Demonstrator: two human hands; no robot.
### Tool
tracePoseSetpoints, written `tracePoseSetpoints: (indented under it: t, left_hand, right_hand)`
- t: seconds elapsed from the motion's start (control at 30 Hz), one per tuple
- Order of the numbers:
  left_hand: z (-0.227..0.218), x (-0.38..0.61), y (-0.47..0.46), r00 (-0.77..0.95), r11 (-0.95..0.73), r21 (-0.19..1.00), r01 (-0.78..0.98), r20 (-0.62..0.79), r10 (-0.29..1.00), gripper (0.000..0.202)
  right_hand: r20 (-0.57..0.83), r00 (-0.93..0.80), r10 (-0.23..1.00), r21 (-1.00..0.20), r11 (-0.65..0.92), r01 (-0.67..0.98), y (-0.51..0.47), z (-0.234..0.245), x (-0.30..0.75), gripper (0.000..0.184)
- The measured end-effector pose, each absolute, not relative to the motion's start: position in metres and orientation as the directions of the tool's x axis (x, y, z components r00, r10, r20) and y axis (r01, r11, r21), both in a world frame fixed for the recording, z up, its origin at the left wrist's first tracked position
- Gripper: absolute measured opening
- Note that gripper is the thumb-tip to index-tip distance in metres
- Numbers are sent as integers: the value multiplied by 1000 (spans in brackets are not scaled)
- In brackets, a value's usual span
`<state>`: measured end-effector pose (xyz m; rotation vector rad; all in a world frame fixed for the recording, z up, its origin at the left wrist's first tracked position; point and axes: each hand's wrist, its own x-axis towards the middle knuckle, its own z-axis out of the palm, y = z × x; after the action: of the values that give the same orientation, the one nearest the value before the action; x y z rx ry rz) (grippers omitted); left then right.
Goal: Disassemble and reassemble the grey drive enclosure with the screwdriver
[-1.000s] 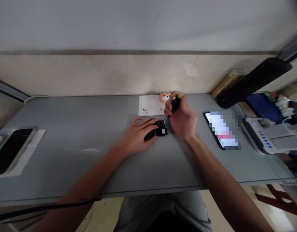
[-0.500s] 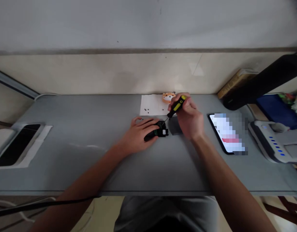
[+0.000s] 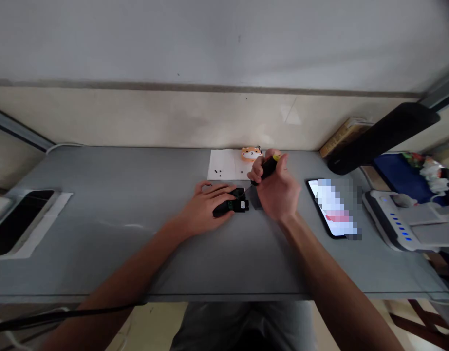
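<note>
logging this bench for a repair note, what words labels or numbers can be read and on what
None can be read.
White label on the black device held by the left hand: too small.
Phone screen: blurred out.
Book spine at far right: blurred.
Screwdriver in the right hand: no print shows.

— Where is the gadget [image 3: 233, 205]?
— Mid-table [image 3: 137, 195], with a paper sheet [image 3: 224, 165] behind it and screws [image 3: 217, 172] on the sheet.
— And the sides?
— A phone [image 3: 332, 207] lies to its right; a second phone [image 3: 12, 222] sits far left.
</note>
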<state>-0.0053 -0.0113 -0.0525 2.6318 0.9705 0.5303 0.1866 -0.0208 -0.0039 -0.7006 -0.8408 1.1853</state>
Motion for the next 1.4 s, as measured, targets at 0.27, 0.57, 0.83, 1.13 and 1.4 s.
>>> tracePoseSetpoints:
  t: [0.27, 0.57, 0.83, 1.13, 1.4]
  left_hand:
    - [-54, -6, -11, 707, -733, 394, 554, 243, 665, 26]
    - [-53, -5, -13, 709, -737, 390, 553, 244, 661, 26]
    - [-51, -6, -14, 713, -739, 402, 541, 246, 656, 28]
    - [-55, -4, -12, 706, -738, 386, 553, 254, 662, 26]
    - [-53, -4, -11, 698, -724, 397, 564, 238, 675, 24]
  right_hand:
    - [273, 114, 955, -858, 295, -420, -25, -4, 178, 38]
    - [280, 119, 953, -862, 304, -407, -29, -1, 176, 39]
    - [307, 91, 947, -871, 318, -374, -29, 0, 174, 40]
    - [319, 69, 945, -863, 320, -391, -28, -2, 174, 42]
    - [305, 63, 950, -864, 304, -402, -26, -2, 176, 43]
